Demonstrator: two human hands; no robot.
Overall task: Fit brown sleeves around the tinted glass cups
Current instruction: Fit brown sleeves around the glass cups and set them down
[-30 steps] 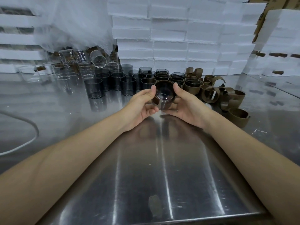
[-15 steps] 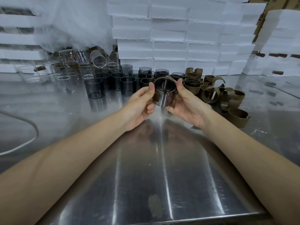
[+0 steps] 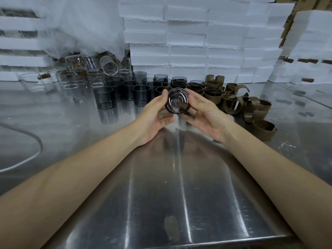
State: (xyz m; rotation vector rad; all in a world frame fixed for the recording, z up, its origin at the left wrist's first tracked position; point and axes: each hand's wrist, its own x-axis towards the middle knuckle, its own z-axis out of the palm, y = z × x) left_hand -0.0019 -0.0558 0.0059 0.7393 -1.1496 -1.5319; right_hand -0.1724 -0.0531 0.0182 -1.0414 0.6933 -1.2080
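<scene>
Left of centre, bare tinted cups (image 3: pixel 105 97) stood on the steel table (image 3: pixel 161 194). The left hand (image 3: pixel 154 114) and right hand (image 3: pixel 206 112) pinched one tinted glass cup (image 3: pixel 177 102) between them above the table, fingers curled round its brown sleeve (image 3: pixel 177 113). Half a second earlier it showed its side; now one end faced the camera, probably a fit check. Loose sleeves (image 3: pixel 251 106) lay to the right. No writing was legible.

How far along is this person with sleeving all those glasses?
Done: a few sleeved cups stand behind the hands. In hand: the left hand and right hand hold one tinted cup, apparently already sleeved. Left: many bare tinted cups and a heap of loose sleeves, so plenty remains.
</scene>
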